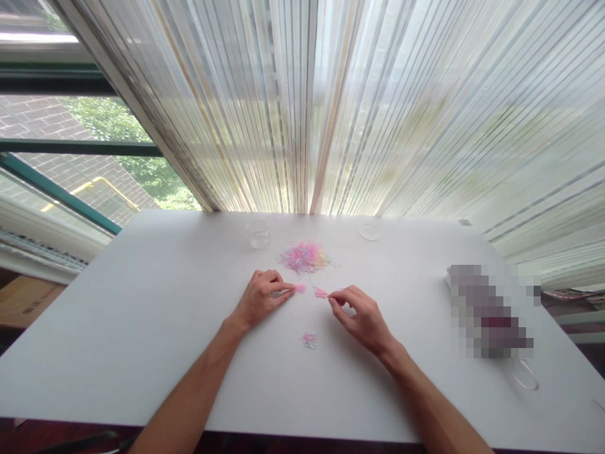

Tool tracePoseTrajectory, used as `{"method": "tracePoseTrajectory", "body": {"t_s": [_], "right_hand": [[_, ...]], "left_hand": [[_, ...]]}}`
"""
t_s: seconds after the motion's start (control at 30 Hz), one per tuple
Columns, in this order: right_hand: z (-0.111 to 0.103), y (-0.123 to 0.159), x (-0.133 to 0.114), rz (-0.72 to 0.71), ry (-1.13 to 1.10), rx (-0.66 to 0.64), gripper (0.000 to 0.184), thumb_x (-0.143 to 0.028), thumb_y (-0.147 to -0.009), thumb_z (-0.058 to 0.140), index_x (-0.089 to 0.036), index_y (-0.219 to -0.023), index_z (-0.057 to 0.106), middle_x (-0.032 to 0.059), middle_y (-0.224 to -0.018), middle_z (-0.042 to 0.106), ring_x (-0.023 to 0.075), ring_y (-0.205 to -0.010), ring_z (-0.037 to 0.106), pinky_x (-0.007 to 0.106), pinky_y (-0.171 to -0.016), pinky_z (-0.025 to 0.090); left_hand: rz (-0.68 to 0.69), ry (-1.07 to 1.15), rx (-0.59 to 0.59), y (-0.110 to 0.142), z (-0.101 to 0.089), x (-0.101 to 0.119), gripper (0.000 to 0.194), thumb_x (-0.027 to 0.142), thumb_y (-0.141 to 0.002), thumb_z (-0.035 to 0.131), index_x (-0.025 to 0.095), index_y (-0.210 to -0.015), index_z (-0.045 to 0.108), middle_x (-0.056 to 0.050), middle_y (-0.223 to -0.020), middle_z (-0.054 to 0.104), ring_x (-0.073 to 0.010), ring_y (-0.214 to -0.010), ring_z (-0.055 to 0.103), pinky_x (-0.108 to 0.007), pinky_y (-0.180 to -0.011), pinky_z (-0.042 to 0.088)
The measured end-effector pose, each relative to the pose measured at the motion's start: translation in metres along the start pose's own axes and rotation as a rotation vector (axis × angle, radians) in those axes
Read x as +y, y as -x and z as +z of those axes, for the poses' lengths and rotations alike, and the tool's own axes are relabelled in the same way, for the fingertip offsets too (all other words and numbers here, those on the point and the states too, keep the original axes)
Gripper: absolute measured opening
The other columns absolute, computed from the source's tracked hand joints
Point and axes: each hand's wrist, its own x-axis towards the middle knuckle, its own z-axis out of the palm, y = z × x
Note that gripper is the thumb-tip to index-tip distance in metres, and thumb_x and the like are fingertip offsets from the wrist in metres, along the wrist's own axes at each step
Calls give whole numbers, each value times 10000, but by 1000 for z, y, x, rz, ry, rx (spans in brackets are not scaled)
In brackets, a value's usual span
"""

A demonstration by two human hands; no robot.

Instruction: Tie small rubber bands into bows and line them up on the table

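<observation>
My left hand is closed in a pinch, its fingertips at a small clump of pink rubber bands on the white table. Opposite it, my right hand pinches thumb and forefinger at the edge of another little bunch of pink rubber bands. A gap separates the two bunches. Just beyond both hands lies a loose pile of pastel rubber bands, mostly pink, purple and blue with some yellow. Nearer to me, between my forearms, is a small group of pink and bluish bands.
A clear round container stands behind the pile on the left, and a clear round lid lies behind it on the right. At the table's right side sits a pixelated dark object with a white loop. Striped curtains hang along the far edge.
</observation>
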Motion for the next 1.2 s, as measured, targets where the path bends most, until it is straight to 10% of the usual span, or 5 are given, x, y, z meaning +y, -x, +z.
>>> {"method": "tracePoseTrajectory", "body": {"t_s": [0.53,0.83,1.2], "right_hand": [[2,2,2,-1,-35,-68,152,-210,-968,532,-226,-912,673,23,-727,627,163,-677,587,295,-642,494],[2,7,-12,-59,-69,-486,150,-131,-855,642,-222,-964,692,40,-852,670,199,-829,603,316,-742,502],[7,5,-15,-55,-56,-532,107,-109,-881,637,-208,-889,678,39,-872,675,194,-837,588,322,-752,469]], "left_hand": [[-32,60,-33,2,-7,6,176,221,-914,645,246,-1028,777,-3,-785,624,-126,-690,572,-268,-730,443],[-103,342,-401,5,-12,36,111,163,-801,685,206,-844,779,41,-611,590,-94,-570,529,-197,-571,402],[-90,232,-554,6,-16,48,153,202,-784,699,271,-876,799,52,-680,657,-87,-601,562,-195,-593,364]]}}
